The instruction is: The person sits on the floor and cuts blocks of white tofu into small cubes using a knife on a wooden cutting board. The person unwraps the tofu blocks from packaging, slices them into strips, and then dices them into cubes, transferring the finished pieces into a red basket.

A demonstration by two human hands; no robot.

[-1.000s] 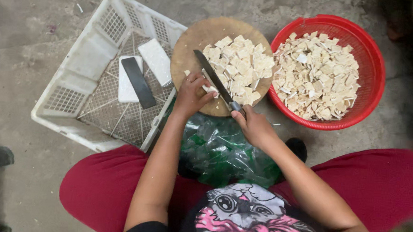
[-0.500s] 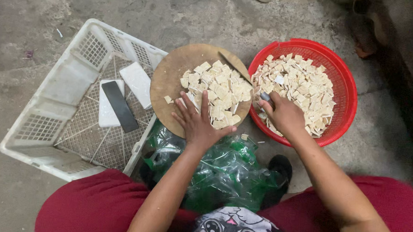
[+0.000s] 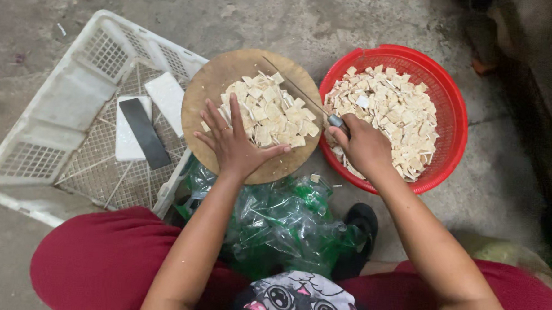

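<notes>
A knife (image 3: 300, 94) is gripped by the right hand (image 3: 362, 146), fingers wrapped tight about its handle, the thin blade lying edge-on across the far right side of the round wooden board (image 3: 220, 78). The pile of cut pale squares (image 3: 268, 114) is held between that blade and the left hand (image 3: 236, 144), which is spread flat with fingers apart, touching the pile's near-left side and clamping nothing. The board's right edge is set just beside the rim of the red basket (image 3: 443, 88), already heaped with pieces. To the left, the white crate (image 3: 55, 96) is touching the board; bare concrete floor (image 3: 245, 17) is seen beyond.
</notes>
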